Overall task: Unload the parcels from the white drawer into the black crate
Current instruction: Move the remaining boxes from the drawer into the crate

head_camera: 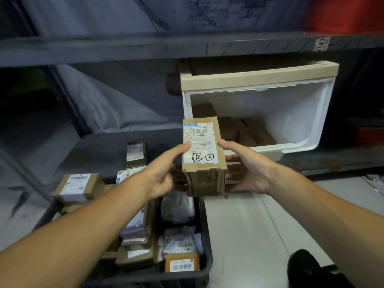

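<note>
Parcel (pixel 202 154) held midair between white drawer (pixel 291 140) and black crate (pixel 204 229), left hand (pixel 164 173) and right hand (pixel 247 171) clamped on its sides. Risk: crate crowded near far edge; careless drop may tumble parcel out.

We see two bare forearms reaching in from 7 and 4 o'clock, with no sleeve, watch, band or glove on either. The left hand (pixel 164 173) and the right hand (pixel 247 171) are both ungloved and ringless as far as we can tell, with short, plain nails on the thumbs. Down at 5 o'clock, near the frame's lower edge, we make out a rounded black shape (pixel 305 267) that looks like a dark shoe or trouser knee; we cannot tell which.
</note>
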Motion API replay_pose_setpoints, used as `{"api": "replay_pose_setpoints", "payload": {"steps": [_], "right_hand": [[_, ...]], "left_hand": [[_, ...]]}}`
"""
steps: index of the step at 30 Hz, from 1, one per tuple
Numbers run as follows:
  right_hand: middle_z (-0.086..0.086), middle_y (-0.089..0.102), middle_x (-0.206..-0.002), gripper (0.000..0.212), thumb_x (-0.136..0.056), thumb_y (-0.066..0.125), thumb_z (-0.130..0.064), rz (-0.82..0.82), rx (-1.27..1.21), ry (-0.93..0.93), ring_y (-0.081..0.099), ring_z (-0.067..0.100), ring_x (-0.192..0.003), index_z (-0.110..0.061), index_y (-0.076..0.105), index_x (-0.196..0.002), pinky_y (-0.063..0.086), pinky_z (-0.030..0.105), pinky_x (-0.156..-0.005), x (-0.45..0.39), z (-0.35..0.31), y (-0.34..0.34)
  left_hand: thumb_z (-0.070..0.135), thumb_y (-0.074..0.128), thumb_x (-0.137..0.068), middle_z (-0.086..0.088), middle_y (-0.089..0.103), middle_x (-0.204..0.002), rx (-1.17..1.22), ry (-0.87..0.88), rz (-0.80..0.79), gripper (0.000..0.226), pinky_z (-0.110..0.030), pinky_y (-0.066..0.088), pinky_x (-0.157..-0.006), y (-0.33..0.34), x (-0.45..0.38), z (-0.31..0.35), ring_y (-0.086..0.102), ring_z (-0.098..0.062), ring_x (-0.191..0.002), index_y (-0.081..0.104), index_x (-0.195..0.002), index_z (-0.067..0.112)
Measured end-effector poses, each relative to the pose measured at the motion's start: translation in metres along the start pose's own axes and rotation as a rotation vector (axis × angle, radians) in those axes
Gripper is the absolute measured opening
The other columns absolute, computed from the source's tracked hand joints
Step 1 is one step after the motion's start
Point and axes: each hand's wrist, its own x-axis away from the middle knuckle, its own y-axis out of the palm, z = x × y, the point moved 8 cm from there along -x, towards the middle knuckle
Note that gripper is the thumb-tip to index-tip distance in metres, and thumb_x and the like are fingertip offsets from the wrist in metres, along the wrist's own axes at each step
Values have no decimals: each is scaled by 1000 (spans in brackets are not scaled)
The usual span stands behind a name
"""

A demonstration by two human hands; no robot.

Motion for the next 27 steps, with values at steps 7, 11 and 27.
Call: {"api": "replay_pose_setpoints", "payload": {"steps": [7,11,27], "right_hand": [[11,73,-97,75,-75,81,-56,-78,-16,15,66,27,-89,-8,64,-129,52,52,-101,-11,20,55],[11,78,-95,57,-79,76,-59,-156,40,16,69,26,-94,-12,70,-111,51,51,-102,-13,34,107],[6,80,-97,46,-92,63,-58,-324,75,-35,75,24,-88,-17,68,-113,60,39,-82,-49,46,267]], "left_hand": [[52,57,-96,-11,76,-114,29,5,105,44,-41,59,-73,-54,31,-7,75,-27,-88,70,-125,22],[57,58,-94,-11,74,-120,-6,22,223,50,-59,53,-94,-103,58,-11,70,-35,-107,69,-127,22],[52,54,-100,0,79,-101,-74,62,482,37,-40,55,-91,-239,99,18,73,-20,-95,74,-110,23]]}}
